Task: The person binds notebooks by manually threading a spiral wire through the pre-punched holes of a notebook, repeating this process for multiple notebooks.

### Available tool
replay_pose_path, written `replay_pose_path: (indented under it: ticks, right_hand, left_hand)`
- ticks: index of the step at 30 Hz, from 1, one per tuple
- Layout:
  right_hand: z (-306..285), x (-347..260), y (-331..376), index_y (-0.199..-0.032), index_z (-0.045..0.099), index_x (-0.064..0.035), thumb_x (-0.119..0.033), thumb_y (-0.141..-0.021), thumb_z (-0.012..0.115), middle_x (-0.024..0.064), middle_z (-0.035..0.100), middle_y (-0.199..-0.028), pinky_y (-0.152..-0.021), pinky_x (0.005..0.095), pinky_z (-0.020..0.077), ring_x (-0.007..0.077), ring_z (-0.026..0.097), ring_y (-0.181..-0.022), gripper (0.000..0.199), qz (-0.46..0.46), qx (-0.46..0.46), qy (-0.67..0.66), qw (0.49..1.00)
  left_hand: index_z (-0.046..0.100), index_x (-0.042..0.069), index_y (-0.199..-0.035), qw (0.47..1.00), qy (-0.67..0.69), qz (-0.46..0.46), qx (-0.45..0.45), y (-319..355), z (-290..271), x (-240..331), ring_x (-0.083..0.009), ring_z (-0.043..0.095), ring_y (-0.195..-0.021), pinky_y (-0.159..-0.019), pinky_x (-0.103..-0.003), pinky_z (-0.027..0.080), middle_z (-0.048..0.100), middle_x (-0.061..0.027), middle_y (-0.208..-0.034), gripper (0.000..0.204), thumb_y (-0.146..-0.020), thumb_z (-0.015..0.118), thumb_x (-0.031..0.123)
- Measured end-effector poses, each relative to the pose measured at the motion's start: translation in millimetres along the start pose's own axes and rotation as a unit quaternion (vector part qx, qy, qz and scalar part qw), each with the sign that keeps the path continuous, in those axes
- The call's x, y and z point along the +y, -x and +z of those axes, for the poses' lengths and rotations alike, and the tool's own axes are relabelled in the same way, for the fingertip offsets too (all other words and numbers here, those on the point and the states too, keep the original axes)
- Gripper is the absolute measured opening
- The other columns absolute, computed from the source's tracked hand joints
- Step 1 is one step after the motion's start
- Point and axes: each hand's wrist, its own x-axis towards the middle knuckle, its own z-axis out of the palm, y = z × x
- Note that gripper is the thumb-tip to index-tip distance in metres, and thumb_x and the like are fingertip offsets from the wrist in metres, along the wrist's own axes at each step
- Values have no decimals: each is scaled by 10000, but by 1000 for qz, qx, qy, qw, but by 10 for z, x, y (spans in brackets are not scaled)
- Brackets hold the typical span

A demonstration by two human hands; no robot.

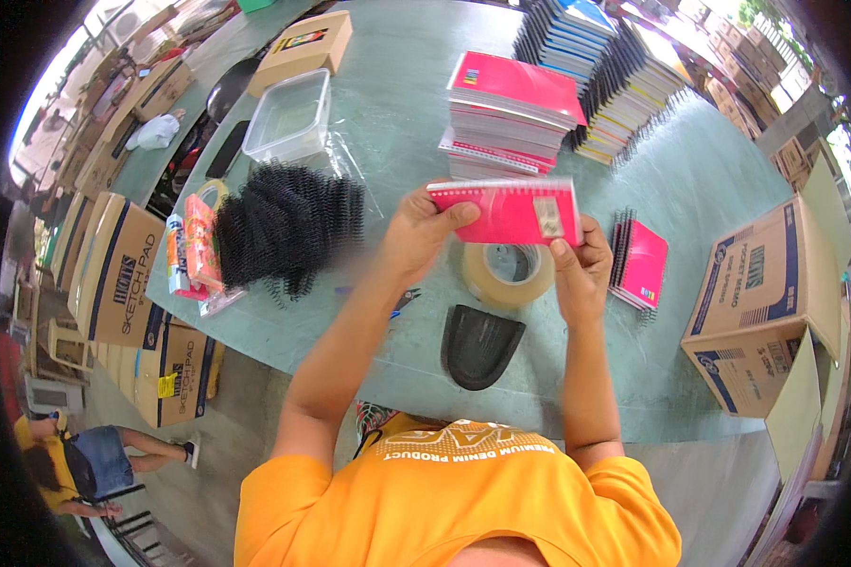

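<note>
A red pad [501, 213], glossy-faced w/ holes along its top edge, hangs over the table [397, 94] btwn a worker's L hand [418, 234], clamped on its left end, & R hand [584, 274], pinching its lower right corner; the step is prob. a check of cover & edge, the next move calling for a level two-handed grip. Just beyond rises a thick-paged red stack [511, 113]; nearer sits a smooth tape roll [482, 283], w/ springy, tangled black coils [288, 231] off L.
</note>
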Motion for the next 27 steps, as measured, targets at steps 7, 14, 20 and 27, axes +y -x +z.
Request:
replay_pose_path:
  ticks: [7,14,20,27]
  right_hand:
    - [-242,381,49,-1203,495,13,-25,-736,731,87,649,-982,-780,275,490,151,602,-921,524,155,-16,222,962]
    - [193,65,-55,-1041,611,-39,-64,-730,705,99,637,-925,-815,347,467,237,612,-912,326,-143,35,405,902]
    - [228,166,-33,-937,628,-102,-184,-750,641,75,638,-866,-778,385,446,266,602,-831,205,-165,-173,632,738]
    - [257,9,-129,-884,640,-120,-172,-746,639,51,644,-815,-681,386,452,249,608,-782,147,-143,-157,629,748]
  left_hand:
    - [647,9,-955,965,-261,-26,27,79,-64,-516,-101,596,-817,-739,-261,480,665,-46,-878,254,-729,746,71]
    - [644,2,-954,973,-223,-45,21,113,-111,-579,-103,587,-832,-742,-265,473,664,-48,-894,281,-711,758,85]
    - [631,15,-997,884,-454,-16,-109,113,-161,-260,-186,621,-816,-758,-315,482,665,-114,-878,330,-716,735,154]
    - [599,-22,-836,591,-766,-78,240,138,-1128,-133,-324,637,-833,-713,-425,501,631,-178,-844,284,-766,661,246]
